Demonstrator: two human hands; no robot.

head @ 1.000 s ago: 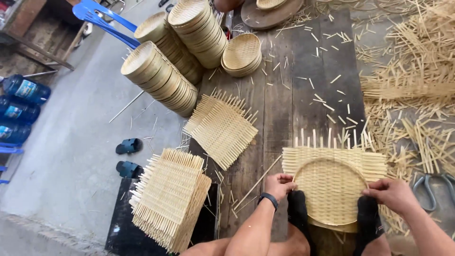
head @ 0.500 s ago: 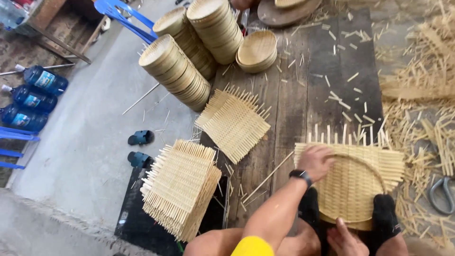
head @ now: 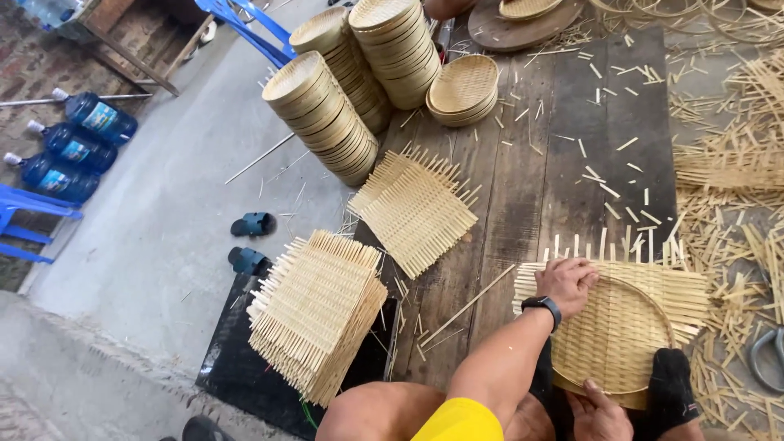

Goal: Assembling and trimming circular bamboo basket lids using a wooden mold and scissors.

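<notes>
A square woven bamboo mat [head: 625, 343] with a round bamboo hoop [head: 663, 320] pressed onto it lies on the dark wooden platform [head: 539, 171] in front of me. My left hand [head: 566, 282], with a black watch on the wrist, has its fingers curled over the hoop's far left rim. My right hand [head: 600, 411] grips the hoop's near edge at the bottom of the view. My two feet in black socks [head: 670, 384] rest on the mat's near side, one on each side of the right hand.
A thick stack of woven mats [head: 314, 314] and a smaller pile [head: 416, 208] lie to the left. Stacks of finished round baskets [head: 322, 114] stand farther back. Scissors [head: 763, 355] and bamboo offcuts [head: 735, 163] lie on the right. Water bottles [head: 73, 147] and sandals [head: 249, 224] are on the concrete floor.
My left hand has moved from the mat's near left corner up onto the hoop's far left rim. My right hand dropped from the right side to the near edge. The view shifted right.
</notes>
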